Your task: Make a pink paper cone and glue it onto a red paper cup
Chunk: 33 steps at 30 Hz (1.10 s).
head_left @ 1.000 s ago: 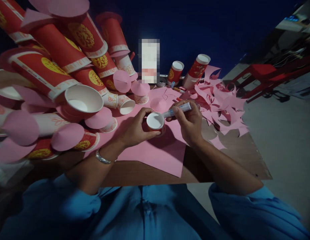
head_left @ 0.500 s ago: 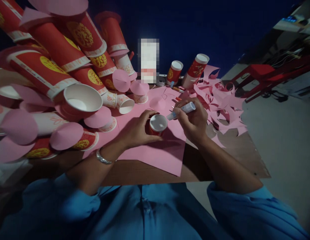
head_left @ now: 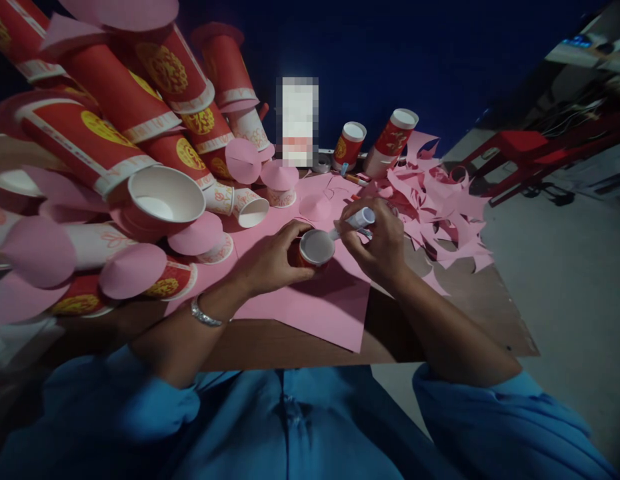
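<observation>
My left hand [head_left: 275, 260] is wrapped around a red paper cup [head_left: 317, 247], thumb in front and fingers behind. The cup's pale round end faces up, above a pink paper sheet [head_left: 310, 313]. In my right hand [head_left: 383, 243] is a whitish glue bottle [head_left: 360, 220], tilted with its narrow tip down at the right side of the cup's rim. Something small and shiny shows by the right fingers; I cannot tell what it is. Just behind the cup lies a pink paper cone [head_left: 315, 207].
Red and white paper cups [head_left: 165, 193] with pink cones are piled high at the left. Pink paper scraps [head_left: 445, 207] cover the table's right side. Two red cups [head_left: 350, 140] stand at the back. A red stool [head_left: 520, 150] is beyond the right edge.
My right hand has shifted slightly left and turned, bringing the glue bottle's tip to the cup's rim. The cup's top now looks shaded. My left hand stays nearly still.
</observation>
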{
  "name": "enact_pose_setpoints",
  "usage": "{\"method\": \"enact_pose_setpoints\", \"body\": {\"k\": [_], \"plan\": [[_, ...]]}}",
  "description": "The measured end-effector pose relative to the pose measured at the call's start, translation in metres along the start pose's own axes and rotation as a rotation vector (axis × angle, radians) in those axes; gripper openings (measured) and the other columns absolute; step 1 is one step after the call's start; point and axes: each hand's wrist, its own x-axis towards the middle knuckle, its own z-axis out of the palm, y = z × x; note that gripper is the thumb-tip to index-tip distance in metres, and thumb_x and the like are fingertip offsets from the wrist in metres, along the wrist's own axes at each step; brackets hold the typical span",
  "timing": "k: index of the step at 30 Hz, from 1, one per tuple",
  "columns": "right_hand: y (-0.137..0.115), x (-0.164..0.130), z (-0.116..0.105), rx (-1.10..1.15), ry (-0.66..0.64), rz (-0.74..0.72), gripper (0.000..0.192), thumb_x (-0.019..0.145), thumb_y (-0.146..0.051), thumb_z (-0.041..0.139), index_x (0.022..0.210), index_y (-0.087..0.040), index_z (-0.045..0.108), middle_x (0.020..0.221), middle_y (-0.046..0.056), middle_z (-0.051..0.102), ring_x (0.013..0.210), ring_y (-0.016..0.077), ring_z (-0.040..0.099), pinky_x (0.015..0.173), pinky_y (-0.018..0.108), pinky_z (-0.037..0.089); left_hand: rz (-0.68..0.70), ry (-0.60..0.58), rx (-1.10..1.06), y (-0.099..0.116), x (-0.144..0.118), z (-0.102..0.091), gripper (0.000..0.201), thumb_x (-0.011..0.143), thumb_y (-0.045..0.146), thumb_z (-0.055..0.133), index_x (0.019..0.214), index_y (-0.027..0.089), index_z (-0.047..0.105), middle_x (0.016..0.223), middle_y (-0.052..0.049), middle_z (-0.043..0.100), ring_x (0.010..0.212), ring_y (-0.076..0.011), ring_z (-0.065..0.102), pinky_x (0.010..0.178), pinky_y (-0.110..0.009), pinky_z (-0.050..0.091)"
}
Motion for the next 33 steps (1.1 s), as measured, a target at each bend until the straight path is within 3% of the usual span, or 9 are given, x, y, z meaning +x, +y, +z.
{"method": "enact_pose_setpoints", "body": {"k": [4, 12, 16, 19, 26, 33], "plan": [[0.0009, 0.0008, 0.0026, 0.002, 0.012, 0.031, 0.012, 0.098, -0.029, 0.068, 0.093, -0.025, 0.058, 0.084, 0.001, 0.065, 0.068, 0.0174, 0.062, 0.061, 0.033, 0.058, 0.017, -0.058, -0.050, 0.0019, -0.0003, -0.0030, 0.065, 0.076, 0.038, 0.087, 0.133, 0.026, 0.058, 0.135, -0.007, 0.069, 0.124, -0.0301, 0.068, 0.108, -0.047, 0.054], [0.0026, -0.0027, 0.0058, 0.075, 0.005, 0.129, 0.020, 0.100, -0.040, 0.070, 0.093, -0.026, 0.057, 0.080, 0.001, 0.064, 0.062, 0.0169, 0.060, 0.058, 0.034, 0.058, 0.055, -0.128, -0.052, -0.0031, -0.0037, -0.0081, 0.064, 0.082, 0.032, 0.078, 0.141, 0.025, 0.055, 0.149, -0.010, 0.062, 0.141, -0.0346, 0.059, 0.118, -0.051, 0.049], [0.0023, -0.0036, 0.0076, 0.110, 0.008, 0.150, 0.021, 0.100, -0.038, 0.071, 0.092, -0.026, 0.055, 0.079, -0.001, 0.063, 0.060, 0.0160, 0.059, 0.057, 0.033, 0.056, 0.066, -0.106, -0.007, -0.0010, -0.0006, -0.0054, 0.078, 0.072, 0.044, 0.089, 0.139, 0.026, 0.054, 0.150, -0.011, 0.058, 0.138, -0.0361, 0.060, 0.116, -0.051, 0.052], [0.0025, -0.0036, 0.0082, 0.110, 0.008, 0.145, 0.020, 0.100, -0.036, 0.070, 0.092, -0.026, 0.055, 0.078, -0.001, 0.061, 0.060, 0.0156, 0.059, 0.057, 0.032, 0.055, 0.009, -0.029, 0.041, 0.0022, 0.0014, -0.0020, 0.084, 0.060, 0.051, 0.096, 0.130, 0.025, 0.056, 0.143, -0.010, 0.060, 0.131, -0.0364, 0.064, 0.111, -0.053, 0.054], [0.0007, -0.0019, 0.0062, 0.050, 0.064, 0.059, 0.015, 0.099, -0.028, 0.069, 0.092, -0.025, 0.056, 0.080, -0.001, 0.061, 0.064, 0.0147, 0.057, 0.059, 0.030, 0.053, -0.052, -0.017, -0.050, 0.0064, -0.0031, -0.0038, 0.072, 0.072, 0.037, 0.084, 0.133, 0.027, 0.048, 0.140, -0.008, 0.065, 0.131, -0.0319, 0.065, 0.109, -0.049, 0.055], [-0.0021, -0.0007, 0.0022, 0.020, -0.004, 0.029, 0.012, 0.098, -0.027, 0.069, 0.094, -0.026, 0.058, 0.083, 0.001, 0.063, 0.067, 0.0167, 0.060, 0.060, 0.032, 0.056, -0.054, -0.065, -0.001, 0.0025, -0.0051, -0.0060, 0.070, 0.076, 0.035, 0.082, 0.137, 0.029, 0.050, 0.139, -0.008, 0.066, 0.128, -0.0336, 0.067, 0.108, -0.051, 0.055]]}}
